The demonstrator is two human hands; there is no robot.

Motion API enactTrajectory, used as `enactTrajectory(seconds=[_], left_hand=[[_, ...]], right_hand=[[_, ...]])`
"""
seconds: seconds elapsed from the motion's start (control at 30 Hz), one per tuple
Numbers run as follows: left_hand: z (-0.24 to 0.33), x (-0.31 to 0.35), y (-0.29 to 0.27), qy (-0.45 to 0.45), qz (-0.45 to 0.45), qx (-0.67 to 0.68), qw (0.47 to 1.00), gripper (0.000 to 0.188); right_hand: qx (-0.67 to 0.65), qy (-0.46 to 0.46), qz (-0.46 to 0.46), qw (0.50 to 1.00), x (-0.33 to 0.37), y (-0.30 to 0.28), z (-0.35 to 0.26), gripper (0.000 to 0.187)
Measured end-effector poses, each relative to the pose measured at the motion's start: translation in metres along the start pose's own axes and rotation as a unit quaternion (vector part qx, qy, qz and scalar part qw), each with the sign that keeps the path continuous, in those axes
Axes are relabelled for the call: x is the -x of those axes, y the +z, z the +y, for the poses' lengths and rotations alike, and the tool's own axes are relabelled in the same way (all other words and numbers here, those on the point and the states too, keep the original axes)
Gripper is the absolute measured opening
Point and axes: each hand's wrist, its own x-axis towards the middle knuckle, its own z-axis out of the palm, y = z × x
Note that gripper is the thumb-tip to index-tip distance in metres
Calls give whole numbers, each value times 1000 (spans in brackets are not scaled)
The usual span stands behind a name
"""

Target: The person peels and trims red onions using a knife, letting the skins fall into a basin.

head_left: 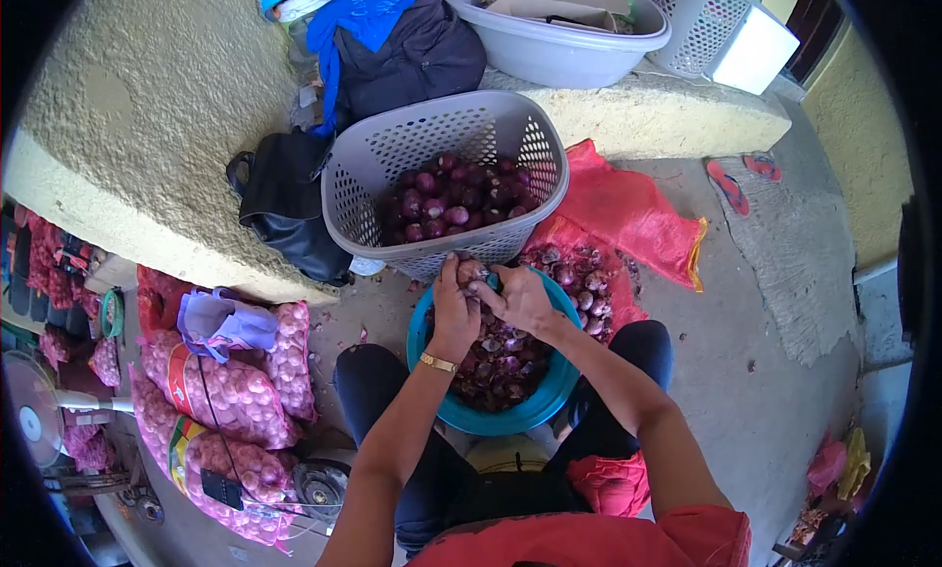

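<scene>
Above the far side of a teal basin [420, 371], my two hands meet around a red onion [472, 272]. My left hand [455, 307], with a gold watch on its wrist, is closed on the onion. The fingers of my right hand [522, 297] are bent against the onion from the right; a small dark and teal bit shows between them, too small to name. Onion skins and dark red pieces [500, 371] lie in the basin. Just beyond stands a grey perforated basket [358, 235] with peeled purple onions [456, 215] in it.
A red net sack [628, 214] with unpeeled onions [592, 297] spilling out lies right of the basin. Full onion sacks [235, 400] and a fan [34, 420] are at left. A black bag [285, 209] leans on the wall. Slippers [728, 187] lie at far right.
</scene>
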Motion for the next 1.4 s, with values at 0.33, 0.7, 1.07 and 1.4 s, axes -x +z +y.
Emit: enactTrajectory(seconds=[0.33, 0.7, 1.07, 1.4], left_hand=[[7, 0, 1, -33, -8, -28, 999, 34], [17, 0, 5, -88, -22, 17, 996, 32], [-2, 4, -1, 1, 3, 57, 998, 32], [19, 3, 1, -103, -76, 1, 992, 30]], right_hand=[[11, -63, -11, 998, -6, -18, -6, 47], [-21, -8, -78, 997, -11, -24, -1, 53], [-34, -21, 8, 999, 1, 1, -11, 51], [37, -114, -25, 993, -12, -35, -7, 51]])
